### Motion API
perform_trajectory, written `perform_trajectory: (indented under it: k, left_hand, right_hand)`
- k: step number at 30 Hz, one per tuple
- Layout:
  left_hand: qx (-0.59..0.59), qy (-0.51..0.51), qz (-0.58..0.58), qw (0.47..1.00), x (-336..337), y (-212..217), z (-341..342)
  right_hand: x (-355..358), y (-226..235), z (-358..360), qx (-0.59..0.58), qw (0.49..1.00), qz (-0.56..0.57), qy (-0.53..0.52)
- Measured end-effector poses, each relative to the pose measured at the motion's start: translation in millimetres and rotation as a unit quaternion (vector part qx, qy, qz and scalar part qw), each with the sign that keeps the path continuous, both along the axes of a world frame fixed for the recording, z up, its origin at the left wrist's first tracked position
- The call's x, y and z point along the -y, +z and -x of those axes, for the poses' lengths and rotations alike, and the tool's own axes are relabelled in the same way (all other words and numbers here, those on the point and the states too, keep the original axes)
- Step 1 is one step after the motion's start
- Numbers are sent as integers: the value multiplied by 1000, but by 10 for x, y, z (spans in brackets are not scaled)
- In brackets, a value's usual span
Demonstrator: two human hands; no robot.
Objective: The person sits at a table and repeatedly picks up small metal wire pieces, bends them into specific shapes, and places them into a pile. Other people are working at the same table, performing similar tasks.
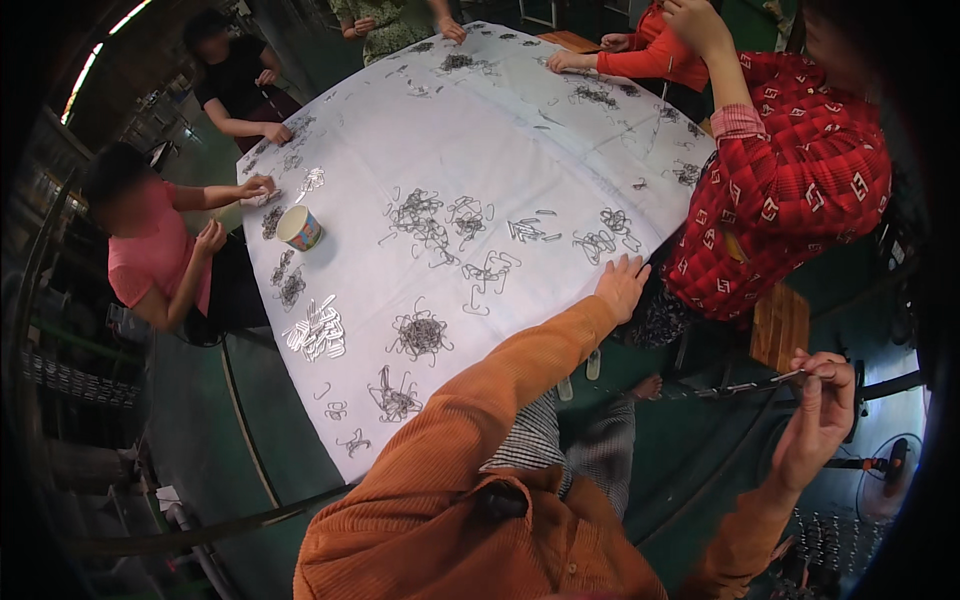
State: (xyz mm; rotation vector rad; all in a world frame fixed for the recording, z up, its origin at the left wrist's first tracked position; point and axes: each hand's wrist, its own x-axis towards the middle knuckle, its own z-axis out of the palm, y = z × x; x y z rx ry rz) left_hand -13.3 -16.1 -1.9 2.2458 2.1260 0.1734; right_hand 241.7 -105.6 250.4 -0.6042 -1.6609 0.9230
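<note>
Over by the near right edge of the white table (pixel 380 140), someone in an orange jacket (pixel 460 420) has the right hand (pixel 822 408) raised out beyond the edge, above the floor. Its thumb and fingertips are pinched together on a thin piece (pixel 787 377), pale and narrow. The piece lies close to level, its long axis running across from right to left; the free end points left, dipping slightly. Past that end a dark, thin line runs on leftward, and I can't tell whether it belongs to the piece or lies behind it.

The left hand (pixel 622 287), its arm stretched across the body, rests on the table's edge, fingers extended and pointing away from its owner, with nothing in its grip that I can see. Just beyond the fingertips lies a loose cluster of wire hooks (pixel 610 235), tangled, pointing every which way. To the left of that, some short strips (pixel 533 231) lie on the cloth, several of them slanting alike.

A silver heap (pixel 318 328) and a paper cup (pixel 300 229) stand toward the left side. A person in red (pixel 780 190) sits close by on the right.
</note>
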Motion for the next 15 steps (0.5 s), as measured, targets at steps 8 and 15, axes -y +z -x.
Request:
perform_trajectory:
  k: [8, 15]
  left_hand:
    - [24, 20, -35, 999, -186, -323, -85]
    - [52, -16, -113, 992, -223, -448, 52]
  right_hand:
    - [-18, 584, -1002, 67, 996, -1, -63]
    - [-151, 1037, -1719, -5, 990, 29, -135]
